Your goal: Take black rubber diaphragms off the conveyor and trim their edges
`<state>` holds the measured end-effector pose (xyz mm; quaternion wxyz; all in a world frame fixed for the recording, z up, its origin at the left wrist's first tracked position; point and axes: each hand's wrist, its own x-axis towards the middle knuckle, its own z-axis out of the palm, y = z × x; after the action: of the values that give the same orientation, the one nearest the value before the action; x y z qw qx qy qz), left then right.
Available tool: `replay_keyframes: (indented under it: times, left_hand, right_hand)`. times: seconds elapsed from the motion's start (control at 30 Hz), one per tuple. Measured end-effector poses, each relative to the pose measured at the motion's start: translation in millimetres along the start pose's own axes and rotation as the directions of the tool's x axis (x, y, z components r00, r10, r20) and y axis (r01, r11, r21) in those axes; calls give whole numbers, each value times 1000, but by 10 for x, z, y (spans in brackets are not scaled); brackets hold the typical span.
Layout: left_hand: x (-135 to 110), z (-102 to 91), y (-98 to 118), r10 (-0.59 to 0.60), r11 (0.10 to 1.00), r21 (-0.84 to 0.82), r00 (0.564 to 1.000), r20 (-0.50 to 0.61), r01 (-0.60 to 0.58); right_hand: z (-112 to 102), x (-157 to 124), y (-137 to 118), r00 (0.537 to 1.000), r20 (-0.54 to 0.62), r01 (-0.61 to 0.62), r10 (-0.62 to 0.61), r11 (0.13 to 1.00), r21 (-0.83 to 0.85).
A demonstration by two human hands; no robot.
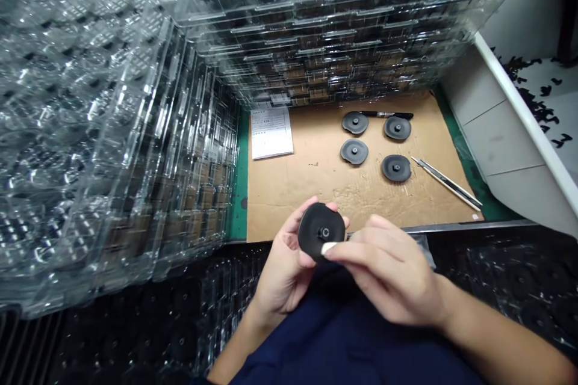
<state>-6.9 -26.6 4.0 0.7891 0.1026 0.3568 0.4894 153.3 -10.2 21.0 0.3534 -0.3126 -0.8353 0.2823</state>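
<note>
My left hand [282,267] grips a round black disc [321,231] with a small hub in its middle, thumb and fingers wrapped round its left rim. My right hand [388,271] comes in from the right with its fingers closed. Its fingertip, capped in white, presses on the disc's lower right edge. Both hands hover over my lap, just in front of the table edge. Several more black discs [354,151] lie face up on the cardboard sheet [311,180] beyond.
Tall stacks of clear plastic trays [103,132] wall in the left and the back [325,30]. A printed paper slip [271,132], a black marker [386,114] and a utility knife [447,183] lie on the cardboard. A white bin [510,132] with small black scraps stands at right.
</note>
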Motion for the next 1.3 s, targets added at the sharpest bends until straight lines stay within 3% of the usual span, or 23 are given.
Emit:
replay_keyframes:
  times: [0.13,0.2,0.27,0.37,0.4,0.47,0.53,0.63,0.7,0.77,0.8,0.87,0.93,0.97,1.03,1.1,1.2,1.3]
  left_hand:
    - [18,-45,-8,-23,999,31,1000,16,22]
    - [12,-15,-15,-9,999,32,1000,21,9]
    - [-14,32,-7,-5,1000,22,999,35,4]
    - [-59,79,20,-37,999,5,999,40,37]
    - [-67,81,28,-58,998,1,998,31,58]
    - [-68,68,35,-90,996,-12,996,15,90]
    - [-56,49,33,-111,993,-28,994,8,111]
    - [-40,51,25,-114,992,-44,993,5,114]
    - [-35,72,18,-113,993,-45,994,-3,113]
    - [-27,89,5,-99,994,-46,995,-1,98]
    - [-19,89,-6,-86,995,-47,996,6,86]
    - [6,68,-35,-58,997,-42,998,29,59]
    - [34,21,-69,-42,999,-12,999,22,42]
    - [45,-7,-85,-37,999,9,999,-3,37]
    - [58,-55,-111,-29,999,42,996,-82,33]
    - [57,-78,-124,-18,999,34,990,-137,22]
    - [53,-72,-122,-27,1000,-7,992,-120,26]
    - [59,-58,-108,-26,999,-30,993,-115,22]
  right_hand:
    - [-87,-120,52,976,-85,-205,200,977,-59]
    - [-95,-103,64,944,-157,-291,291,956,23]
    - [-83,-79,102,881,-248,-375,403,914,151]
    - [-47,-89,248,735,-360,-489,574,817,305]
    - [-32,-107,313,703,-351,-526,618,785,328]
    - [-1,-159,438,683,-267,-591,680,730,344]
    - [29,-216,520,686,-179,-629,705,699,340]
    - [32,-261,500,696,-136,-635,705,693,342]
    - [-20,-242,390,693,-184,-632,697,710,310]
    - [-102,-185,235,704,-322,-581,633,774,252]
    - [-142,-147,157,733,-380,-524,565,824,214]
    - [-195,-63,41,858,-369,-333,357,934,130]
    - [-197,13,0,961,-209,-169,183,982,81]
    - [-185,43,5,980,-116,-152,159,986,63]
    - [-153,82,37,972,-9,-237,237,972,-3]
    - [-123,95,64,947,-18,-320,320,946,-49]
    - [-84,86,72,964,-124,-235,235,972,18]
    - [-75,66,75,959,-79,-270,272,962,39]
